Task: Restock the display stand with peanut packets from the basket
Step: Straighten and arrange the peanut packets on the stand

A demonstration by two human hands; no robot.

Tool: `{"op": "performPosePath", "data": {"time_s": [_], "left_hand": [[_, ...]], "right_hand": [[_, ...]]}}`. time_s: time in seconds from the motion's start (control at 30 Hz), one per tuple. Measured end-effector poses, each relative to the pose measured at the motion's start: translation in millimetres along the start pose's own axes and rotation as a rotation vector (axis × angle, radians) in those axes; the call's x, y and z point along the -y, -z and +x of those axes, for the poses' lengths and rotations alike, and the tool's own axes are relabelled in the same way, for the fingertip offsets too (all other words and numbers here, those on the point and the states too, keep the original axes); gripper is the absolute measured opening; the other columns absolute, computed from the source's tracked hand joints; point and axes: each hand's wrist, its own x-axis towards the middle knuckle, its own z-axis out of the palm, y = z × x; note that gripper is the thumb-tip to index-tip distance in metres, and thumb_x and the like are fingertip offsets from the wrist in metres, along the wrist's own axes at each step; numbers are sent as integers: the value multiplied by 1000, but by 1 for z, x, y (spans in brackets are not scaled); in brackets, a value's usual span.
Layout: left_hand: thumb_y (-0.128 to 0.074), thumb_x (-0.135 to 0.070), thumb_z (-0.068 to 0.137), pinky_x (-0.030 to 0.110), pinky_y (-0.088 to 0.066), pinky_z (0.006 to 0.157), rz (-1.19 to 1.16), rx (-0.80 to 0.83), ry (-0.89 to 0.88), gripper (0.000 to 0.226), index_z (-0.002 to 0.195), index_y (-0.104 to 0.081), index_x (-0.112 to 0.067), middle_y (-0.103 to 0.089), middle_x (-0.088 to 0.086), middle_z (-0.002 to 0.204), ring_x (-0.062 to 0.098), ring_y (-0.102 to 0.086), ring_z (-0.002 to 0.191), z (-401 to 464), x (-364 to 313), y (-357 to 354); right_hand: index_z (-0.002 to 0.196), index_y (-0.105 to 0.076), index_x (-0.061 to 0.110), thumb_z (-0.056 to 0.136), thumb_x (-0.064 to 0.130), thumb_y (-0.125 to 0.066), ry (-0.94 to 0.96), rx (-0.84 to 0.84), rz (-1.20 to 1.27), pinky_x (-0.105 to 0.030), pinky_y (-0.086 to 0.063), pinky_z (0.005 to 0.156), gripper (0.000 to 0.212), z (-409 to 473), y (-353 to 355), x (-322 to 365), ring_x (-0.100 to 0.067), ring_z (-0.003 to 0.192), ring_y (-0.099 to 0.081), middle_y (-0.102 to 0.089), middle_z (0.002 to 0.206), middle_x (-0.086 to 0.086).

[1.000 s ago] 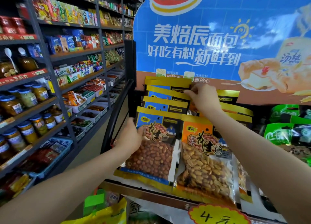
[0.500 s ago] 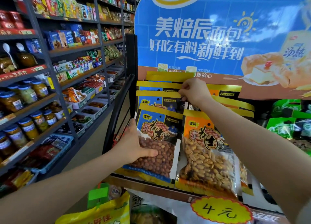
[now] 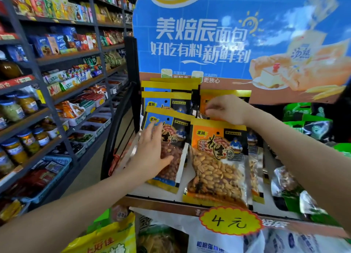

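Blue peanut packets (image 3: 176, 169) hang in a row at the left of the display stand (image 3: 163, 200), orange ones (image 3: 216, 169) beside them on the right. My left hand (image 3: 150, 153) lies flat on the front blue packet, fingers spread, thumb across its window. My right hand (image 3: 228, 110) is higher up, above the front orange packet, its fingertips pinched on the top edge of an orange packet (image 3: 204, 102) hanging behind. The basket is out of view.
A blue bread poster (image 3: 199, 43) backs the stand. A yellow "4 元" price tag (image 3: 229, 221) sticks to its front rail. Shelves of jars and snacks (image 3: 57, 93) line the left aisle. Green packs (image 3: 303, 117) hang at right. A yellow bag (image 3: 106, 241) sits below.
My left hand let go of the blue packet's edge and now lies flat on its front. My right hand moved right, from the blue row's tops to the orange row.
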Motion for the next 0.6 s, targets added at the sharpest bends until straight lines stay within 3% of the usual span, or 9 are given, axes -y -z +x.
{"op": "performPosePath", "data": {"time_s": [0.1, 0.23, 0.3, 0.4, 0.43, 0.5, 0.6], "left_hand": [[-51, -28, 92, 31, -12, 115, -129, 58, -79, 66, 146, -15, -16, -10, -1, 155, 16, -9, 143, 3, -22, -11], [-43, -29, 96, 33, -23, 115, -407, 171, 41, 59, 147, -16, -15, -24, 0, 153, 17, -24, 140, 7, -51, -23], [-44, -37, 94, 33, -28, 113, -398, 268, 62, 63, 147, -17, -16, -31, -2, 149, 17, -31, 137, 2, -59, -34], [-51, -45, 89, 28, -32, 108, -379, 450, 56, 75, 147, -7, -24, -28, 0, 151, 17, -38, 133, -8, -69, -52], [-53, -44, 88, 28, -30, 107, -399, 473, 72, 80, 147, 0, -27, -23, 0, 153, 17, -36, 133, -10, -72, -55], [-59, -40, 86, 28, -26, 108, -456, 467, 130, 92, 146, 10, -27, -16, 0, 155, 18, -30, 137, -10, -79, -57], [-70, -34, 79, 28, -26, 107, -572, 439, 206, 102, 147, 7, -29, -20, -1, 154, 17, -30, 137, -8, -81, -57]], "right_hand": [[116, -60, 7, 96, 16, -44, 47, 62, -37, -27, -39, 87, 28, -15, -7, 3, -25, 109, -58, -65, 119, -8], [120, -56, 4, 93, 21, -52, 32, 123, -64, -28, -38, 80, 32, -23, -16, -3, -27, 110, -57, -63, 118, -13], [112, -59, 3, 91, 19, -55, 11, 107, -69, -28, -34, 77, 26, -32, -7, -14, -26, 102, -57, -62, 107, -15], [88, -57, 14, 88, 18, -58, -31, 41, -73, -34, -42, 76, 5, -45, 5, -35, -26, 90, -58, -55, 86, -4], [87, -57, 16, 87, 19, -59, -38, 34, -98, -36, -44, 79, 4, -46, 4, -38, -29, 94, -58, -55, 88, -4], [107, -58, 14, 86, 24, -60, -61, 34, -166, -42, -45, 91, 23, -41, 0, -38, -31, 112, -51, -56, 110, -8], [132, -41, 12, 88, 33, -56, -173, 39, -181, -51, -40, 101, 51, -27, -1, -37, -35, 126, -41, -43, 137, -13]]}}
